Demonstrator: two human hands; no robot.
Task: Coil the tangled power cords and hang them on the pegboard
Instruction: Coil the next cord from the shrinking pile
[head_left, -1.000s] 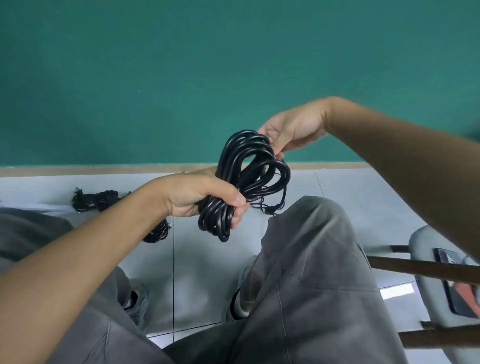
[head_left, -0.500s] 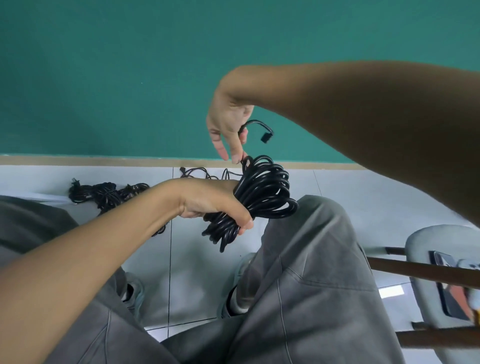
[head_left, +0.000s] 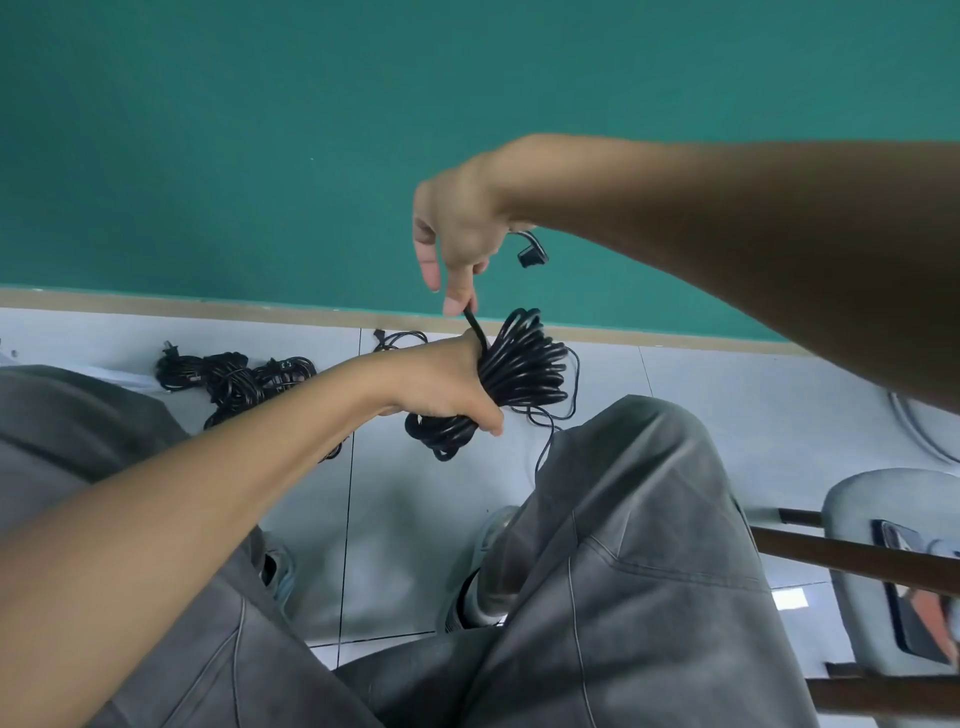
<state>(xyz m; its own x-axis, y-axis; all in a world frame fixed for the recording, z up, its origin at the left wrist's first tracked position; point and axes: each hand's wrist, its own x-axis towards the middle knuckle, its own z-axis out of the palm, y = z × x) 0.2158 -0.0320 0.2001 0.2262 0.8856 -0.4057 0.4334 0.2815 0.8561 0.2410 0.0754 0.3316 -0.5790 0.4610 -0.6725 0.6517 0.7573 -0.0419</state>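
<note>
- Teal wall (head_left: 260, 130) across the whole upper half, with a tan baseboard strip (head_left: 156, 304) along its foot.
- Pale tiled floor (head_left: 727, 405) below, crossed by dark grout lines.
- Grey trousers (head_left: 623, 571) over both knees in the foreground, a shoe (head_left: 488, 571) showing between them.
- Chair (head_left: 883, 571) at the right edge, light seat on dark wooden rails, a phone-like object lying on it, blurred.
- Tangled pile of black cords (head_left: 234, 379) on the floor at left, near the baseboard, well apart from the hands.
- Coiled black power cord (head_left: 519, 369) held up above the right knee, loops bunched together, one thin strand hanging down toward the trousers.
- Left hand (head_left: 447, 389) wrapped tightly round the middle of the bundle, fingers curled.
- Right hand (head_left: 457, 234) raised just above the bundle, fingers pointing down, pinching the cord's free end taut.
- Black plug (head_left: 532, 255) sticking out beside the right wrist.
</note>
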